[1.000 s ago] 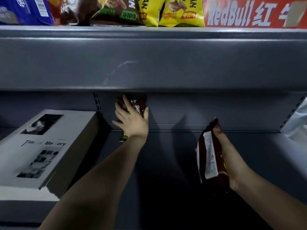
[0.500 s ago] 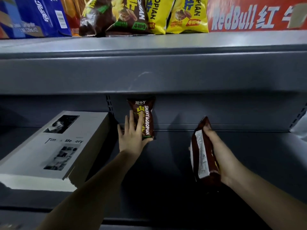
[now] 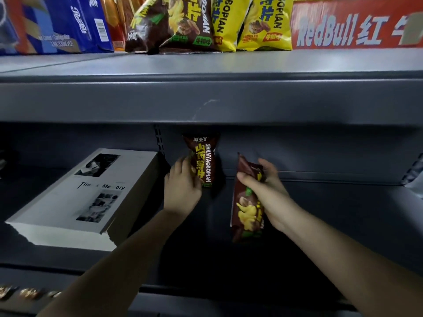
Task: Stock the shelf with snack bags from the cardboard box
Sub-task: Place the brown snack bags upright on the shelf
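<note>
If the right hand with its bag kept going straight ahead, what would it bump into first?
Probably the shelf's back panel. The right hand, gripping its brown snack bag, points right of the standing bag; nothing shows between, though depth is unclear.

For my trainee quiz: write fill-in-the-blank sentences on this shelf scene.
The left hand holds the upright bag against the ___ wall of the shelf.
The right hand grips the second bag, coloured ___.
The book lies ___ of both bags.
Missing: back; brown; left.
</note>
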`<state>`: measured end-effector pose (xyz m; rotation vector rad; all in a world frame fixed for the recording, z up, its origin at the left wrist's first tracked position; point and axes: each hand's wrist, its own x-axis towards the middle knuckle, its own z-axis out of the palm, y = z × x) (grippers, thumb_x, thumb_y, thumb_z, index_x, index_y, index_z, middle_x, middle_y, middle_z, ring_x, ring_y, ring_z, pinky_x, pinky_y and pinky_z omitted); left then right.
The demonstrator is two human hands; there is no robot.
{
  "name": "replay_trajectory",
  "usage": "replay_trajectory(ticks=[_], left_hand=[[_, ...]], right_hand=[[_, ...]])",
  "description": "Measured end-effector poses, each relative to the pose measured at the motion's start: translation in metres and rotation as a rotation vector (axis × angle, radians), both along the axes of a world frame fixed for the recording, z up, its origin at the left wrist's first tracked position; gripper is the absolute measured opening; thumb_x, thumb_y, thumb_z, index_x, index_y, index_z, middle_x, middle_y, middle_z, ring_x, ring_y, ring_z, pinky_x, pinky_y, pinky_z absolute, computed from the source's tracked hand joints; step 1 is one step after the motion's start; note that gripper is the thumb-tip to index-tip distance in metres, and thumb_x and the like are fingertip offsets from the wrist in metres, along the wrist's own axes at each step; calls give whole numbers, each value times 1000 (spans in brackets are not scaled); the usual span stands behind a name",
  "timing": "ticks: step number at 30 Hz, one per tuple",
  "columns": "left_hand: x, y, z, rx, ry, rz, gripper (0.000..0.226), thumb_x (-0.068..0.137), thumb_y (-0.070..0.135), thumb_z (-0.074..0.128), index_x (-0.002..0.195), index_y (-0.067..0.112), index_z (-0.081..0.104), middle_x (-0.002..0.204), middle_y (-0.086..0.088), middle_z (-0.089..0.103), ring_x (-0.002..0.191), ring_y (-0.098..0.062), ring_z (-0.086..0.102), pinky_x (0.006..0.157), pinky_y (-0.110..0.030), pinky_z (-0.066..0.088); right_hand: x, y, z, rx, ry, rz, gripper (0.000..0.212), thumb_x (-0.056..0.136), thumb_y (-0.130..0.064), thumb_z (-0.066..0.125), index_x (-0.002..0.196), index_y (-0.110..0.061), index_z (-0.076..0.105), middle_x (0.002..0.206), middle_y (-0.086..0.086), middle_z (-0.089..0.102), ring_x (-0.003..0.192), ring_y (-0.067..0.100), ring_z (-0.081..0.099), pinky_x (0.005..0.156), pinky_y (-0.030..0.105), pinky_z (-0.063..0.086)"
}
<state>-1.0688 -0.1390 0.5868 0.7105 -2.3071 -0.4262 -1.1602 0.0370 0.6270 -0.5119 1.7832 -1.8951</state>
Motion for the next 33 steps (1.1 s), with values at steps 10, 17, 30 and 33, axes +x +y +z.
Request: replay_trajectory(ticks=[10,17,30,33], left_hand=[[28,31,-3,-61,-183,-236,110,80,56,61,149,14,-14,159,-4,1,146,-16,6,117,-39,17],[12,14,-9,87,-285,13,120,78,56,64,147,11,-23,159,-1,-15,146,-20,10,116,-50,18],[-3,-20,-12,322,-282,-165,138,67,41,81,140,30,-36,158,4,18,135,-19,39,107,-49,36],[-5,-30,-12,378,-296,-215,140,64,39,83,137,39,-36,154,-1,26,136,-20,37,108,-51,34]], right_hand=[[18,-102,-7,114,312,-218,98,74,-27,79,147,-17,14,137,10,31,131,26,34,106,29,31],[22,-120,-18,93,392,-91,97,76,-31,78,148,-17,14,136,10,29,132,21,30,100,18,26],[-5,-103,-43,423,640,149,77,80,-22,74,143,-13,31,136,9,43,123,23,48,94,28,40],[-8,-105,-53,503,624,209,67,77,-25,76,134,-10,44,128,5,52,117,21,55,84,24,43]])
